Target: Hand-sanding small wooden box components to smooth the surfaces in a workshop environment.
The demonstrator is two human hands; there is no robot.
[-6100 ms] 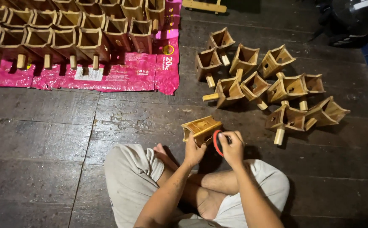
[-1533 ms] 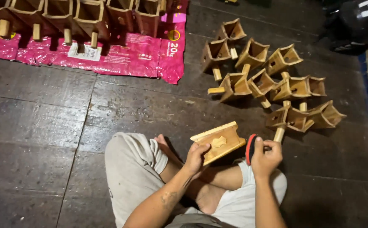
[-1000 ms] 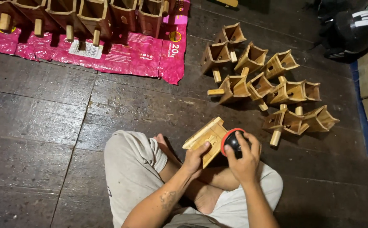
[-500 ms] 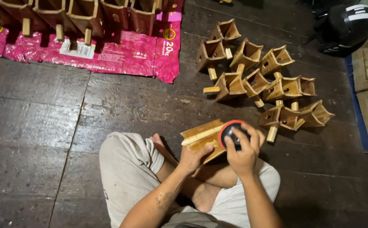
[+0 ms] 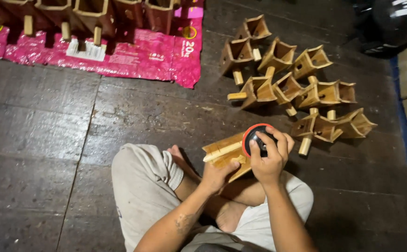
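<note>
Many wooden pieces (image 5: 297, 88) lie on dark floorboards (image 5: 49, 135).

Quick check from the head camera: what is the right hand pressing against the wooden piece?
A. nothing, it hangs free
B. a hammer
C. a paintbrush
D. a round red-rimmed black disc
D: the right hand grips a round red-rimmed black disc against the wooden piece, which the left hand supports from below.

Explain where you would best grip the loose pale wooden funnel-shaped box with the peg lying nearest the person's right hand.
Probably by its square-sided body, from above: it lies on its side on the dark plank floor, flat faces exposed, the right hand close.
</note>
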